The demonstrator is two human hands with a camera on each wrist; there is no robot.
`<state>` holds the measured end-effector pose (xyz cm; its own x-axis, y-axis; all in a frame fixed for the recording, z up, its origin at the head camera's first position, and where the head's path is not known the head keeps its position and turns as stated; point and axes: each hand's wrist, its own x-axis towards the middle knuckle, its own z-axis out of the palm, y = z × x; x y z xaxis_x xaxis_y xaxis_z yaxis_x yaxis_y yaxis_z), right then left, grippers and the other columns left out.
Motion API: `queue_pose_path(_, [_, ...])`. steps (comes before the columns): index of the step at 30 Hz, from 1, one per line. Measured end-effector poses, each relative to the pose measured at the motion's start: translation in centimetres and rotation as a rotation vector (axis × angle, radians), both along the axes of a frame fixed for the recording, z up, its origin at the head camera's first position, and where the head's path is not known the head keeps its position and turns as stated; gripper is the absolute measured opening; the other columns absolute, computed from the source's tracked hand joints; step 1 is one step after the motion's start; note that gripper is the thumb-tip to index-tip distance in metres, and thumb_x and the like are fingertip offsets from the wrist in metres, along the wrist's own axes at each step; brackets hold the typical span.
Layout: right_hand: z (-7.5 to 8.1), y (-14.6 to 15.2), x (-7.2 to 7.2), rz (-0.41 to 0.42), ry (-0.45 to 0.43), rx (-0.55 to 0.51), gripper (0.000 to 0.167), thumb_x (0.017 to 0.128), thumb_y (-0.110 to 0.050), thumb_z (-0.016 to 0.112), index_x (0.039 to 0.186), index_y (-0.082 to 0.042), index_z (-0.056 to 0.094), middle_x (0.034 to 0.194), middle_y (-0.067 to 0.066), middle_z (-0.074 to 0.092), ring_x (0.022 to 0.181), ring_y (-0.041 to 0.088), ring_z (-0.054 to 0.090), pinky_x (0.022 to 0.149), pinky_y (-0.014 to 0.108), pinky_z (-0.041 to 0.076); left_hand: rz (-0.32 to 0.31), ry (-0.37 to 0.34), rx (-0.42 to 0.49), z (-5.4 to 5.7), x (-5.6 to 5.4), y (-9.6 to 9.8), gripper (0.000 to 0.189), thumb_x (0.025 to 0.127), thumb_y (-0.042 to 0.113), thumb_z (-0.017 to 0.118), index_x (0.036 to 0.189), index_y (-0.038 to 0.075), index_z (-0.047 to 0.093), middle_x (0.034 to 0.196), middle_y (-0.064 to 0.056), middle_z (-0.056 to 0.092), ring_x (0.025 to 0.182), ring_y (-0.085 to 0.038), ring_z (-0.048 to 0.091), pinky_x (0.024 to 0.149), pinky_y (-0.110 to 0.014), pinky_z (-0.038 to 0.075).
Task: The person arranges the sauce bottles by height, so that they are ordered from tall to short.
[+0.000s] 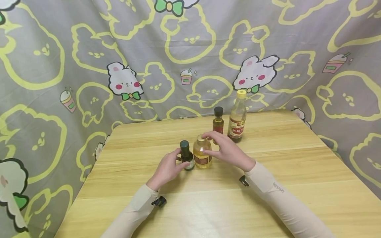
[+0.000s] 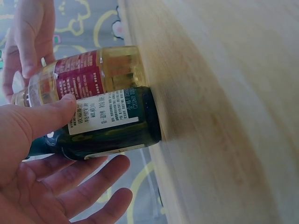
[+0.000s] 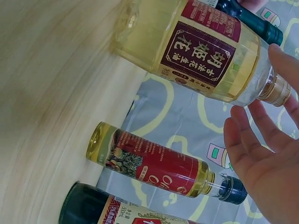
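Observation:
A small dark green oil bottle (image 1: pixel 188 160) stands upright with my left hand (image 1: pixel 168 168) at its left side. In the left wrist view the thumb lies across its white label, and fingers pass behind the bottle; the outer fingers are spread. Right beside it stands a clear peanut oil bottle (image 3: pixel 198 56) with golden oil, a maroon label and a gold cap. My right hand (image 1: pixel 224 148) is around its top, the fingers loosely extended near the cap (image 3: pixel 275 91) and the thumb by the shoulder. Both bottles stand on the wooden table.
Behind the right hand stands a slim oil bottle (image 3: pixel 156 163) with a red label and black cap. To its right is a taller dark sauce bottle (image 1: pixel 237 120) with a yellow cap. A patterned curtain (image 1: pixel 193 39) hangs behind the table (image 1: pixel 143 148).

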<state>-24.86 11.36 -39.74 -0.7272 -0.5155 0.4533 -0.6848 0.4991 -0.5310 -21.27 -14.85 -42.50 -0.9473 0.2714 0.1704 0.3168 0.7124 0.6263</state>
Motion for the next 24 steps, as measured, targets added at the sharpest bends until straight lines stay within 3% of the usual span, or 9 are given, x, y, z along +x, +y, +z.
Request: queue_pose_path(24, [-0.34,-0.45,-0.05,-0.077,0.039,0.066,0.053,0.092,-0.03,0.079,0.137,-0.012,0.058,0.133,0.006,0.066,0.115,0.026,0.066,0.098,0.046,0.055,0.0,-0.008,0.009,0.06,0.08,0.04,0.047,0.092,0.026,0.078,0.133,0.012,0.062,0.122,-0.012,0.072,0.107,-0.033,0.071,0.089,-0.05,0.058])
